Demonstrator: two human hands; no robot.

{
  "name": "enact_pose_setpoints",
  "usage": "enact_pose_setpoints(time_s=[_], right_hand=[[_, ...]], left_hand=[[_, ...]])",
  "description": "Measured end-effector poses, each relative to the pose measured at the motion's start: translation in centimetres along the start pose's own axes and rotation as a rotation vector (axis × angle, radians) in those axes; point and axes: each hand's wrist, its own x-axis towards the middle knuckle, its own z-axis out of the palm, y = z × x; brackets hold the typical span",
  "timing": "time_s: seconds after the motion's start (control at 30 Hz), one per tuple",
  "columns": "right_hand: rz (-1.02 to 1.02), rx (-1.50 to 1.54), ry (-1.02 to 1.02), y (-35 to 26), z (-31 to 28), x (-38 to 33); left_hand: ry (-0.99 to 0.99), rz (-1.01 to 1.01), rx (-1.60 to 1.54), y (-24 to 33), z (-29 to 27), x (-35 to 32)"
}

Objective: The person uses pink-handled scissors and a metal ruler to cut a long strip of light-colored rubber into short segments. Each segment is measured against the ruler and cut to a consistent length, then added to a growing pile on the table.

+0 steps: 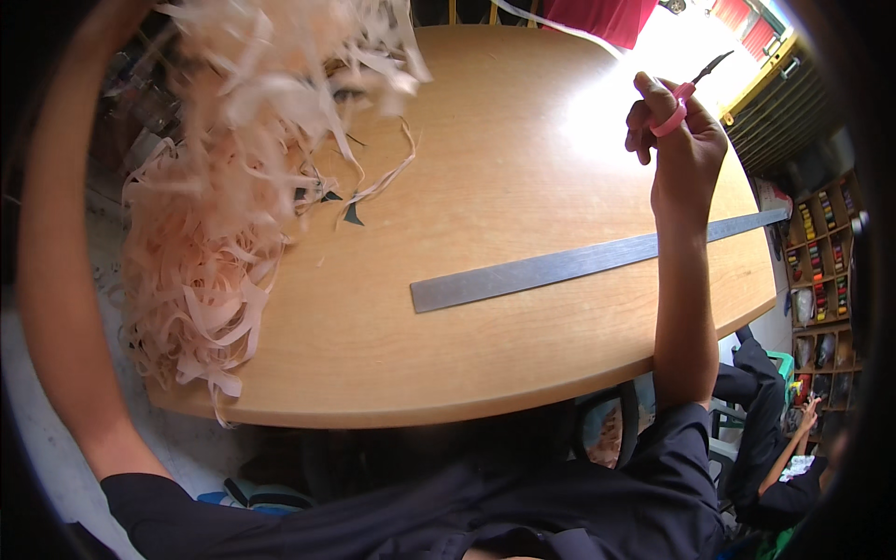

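In my right hand [686, 140], raised over the far right of the table, is a small pair of scissors [670, 121] with pink handles. My fingers are closed about the handles, and the dark blades point up and to the right. My left forearm [61, 252] stretches up along the left side to the top edge, where the fingers are cut off or hidden. Beside that arm, a large tangle of pale peach fabric strips [219, 308] covers the table's left end. Its upper part is blurred by motion, and whether my left hand grips it cannot be seen.
A long steel ruler [532, 269] lies across the wooden table [485, 364], passing under my right forearm. Dark scraps [353, 215] and loose strips lie near the tangle. Another person [793, 467] sits at lower right, by a shelf of coloured spools [821, 252].
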Motion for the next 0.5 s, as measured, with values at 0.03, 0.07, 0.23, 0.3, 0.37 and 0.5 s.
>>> enact_pose_setpoints(time_s=[0.03,0.07,0.23,0.3,0.37,0.5], right_hand=[[0.015,-0.002,0.009,0.1,0.1,0.1],[0.034,-0.003,0.025,0.3,0.1,0.1],[0.005,-0.052,0.079,0.9,-1.0,0.0],[-0.01,-0.113,0.124,1.3,-1.4,0.1],[-0.063,-0.16,0.162,1.7,-2.1,0.5],[-0.221,-0.3,0.315,2.2,-4.3,1.9]], left_hand=[[-0.004,-0.097,0.07,-0.3,0.9,-0.4],[-0.007,0.045,0.156,-1.4,1.9,-1.8],[-0.172,-0.062,-0.056,-9.6,2.0,-2.8],[-0.226,-0.063,-0.171,-13.3,2.2,-1.7],[-0.205,-0.122,-0.261,-16.2,2.8,-1.4],[-0.128,0.085,-0.044,-17.2,4.9,-1.3]])
